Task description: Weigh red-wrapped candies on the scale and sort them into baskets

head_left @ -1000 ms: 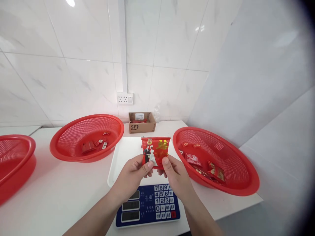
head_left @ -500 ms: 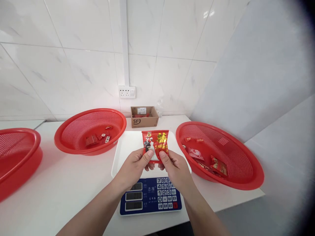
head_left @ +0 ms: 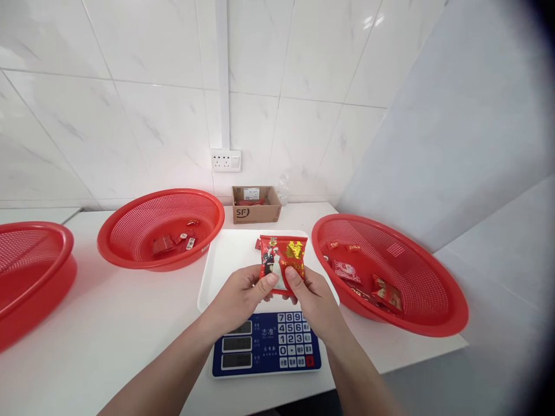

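Observation:
Both hands grip a red snack packet (head_left: 282,257) with gold lettering and a printed picture, held upright over the white pan (head_left: 221,260) of a digital scale. My left hand (head_left: 243,292) pinches its lower left part, thumb in front and fingers behind. On the lower right, my right hand (head_left: 314,294) pinches it the same way. A small red piece (head_left: 258,244) peeks out behind the packet's upper left edge; whether it is separate I cannot tell. The scale's blue keypad panel (head_left: 266,344) lies below the hands, partly covered by the wrists.
A red basket (head_left: 433,277) with several packets stands to the right. Another red basket (head_left: 130,214) with small packets is at back left, and a third red basket (head_left: 47,289) at far left. A cardboard box (head_left: 256,215) sits by the wall, under a socket (head_left: 226,160).
The packet has moved slightly right and down in both hands and its shape has bunched a little. A small red piece now shows behind its upper left edge.

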`<state>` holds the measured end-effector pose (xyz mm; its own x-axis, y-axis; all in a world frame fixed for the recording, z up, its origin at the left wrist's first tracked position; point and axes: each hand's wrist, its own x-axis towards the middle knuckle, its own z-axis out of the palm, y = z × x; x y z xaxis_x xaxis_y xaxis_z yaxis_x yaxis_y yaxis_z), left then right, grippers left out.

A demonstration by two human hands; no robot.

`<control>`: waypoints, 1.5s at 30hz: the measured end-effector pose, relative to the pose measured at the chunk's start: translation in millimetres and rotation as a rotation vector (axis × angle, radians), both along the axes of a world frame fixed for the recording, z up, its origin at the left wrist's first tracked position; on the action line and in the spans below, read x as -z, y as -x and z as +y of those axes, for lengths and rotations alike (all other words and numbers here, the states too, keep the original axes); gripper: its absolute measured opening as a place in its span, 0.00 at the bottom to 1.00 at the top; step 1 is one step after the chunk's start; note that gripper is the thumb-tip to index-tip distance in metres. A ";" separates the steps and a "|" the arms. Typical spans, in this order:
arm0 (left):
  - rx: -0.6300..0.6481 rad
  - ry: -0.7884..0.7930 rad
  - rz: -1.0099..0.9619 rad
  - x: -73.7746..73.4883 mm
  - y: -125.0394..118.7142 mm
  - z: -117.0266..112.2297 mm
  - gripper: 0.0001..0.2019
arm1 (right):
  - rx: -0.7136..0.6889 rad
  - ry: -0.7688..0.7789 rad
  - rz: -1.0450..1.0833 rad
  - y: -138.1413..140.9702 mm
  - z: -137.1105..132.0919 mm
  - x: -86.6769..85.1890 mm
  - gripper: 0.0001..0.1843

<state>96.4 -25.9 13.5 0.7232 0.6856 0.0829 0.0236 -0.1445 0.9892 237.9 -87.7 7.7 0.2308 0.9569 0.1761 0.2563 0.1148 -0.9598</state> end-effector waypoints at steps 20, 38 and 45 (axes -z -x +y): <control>-0.141 0.066 -0.195 -2.9 -2.5 4.9 0.16 | -0.036 -0.040 -0.014 2.2 6.9 -6.0 0.17; -0.162 0.224 -0.180 1.8 3.2 -1.1 0.13 | -0.088 0.015 0.049 0.4 5.7 3.3 0.18; -0.113 0.212 -0.085 3.8 7.0 -0.7 0.14 | -0.074 0.056 0.105 3.3 7.6 6.9 0.17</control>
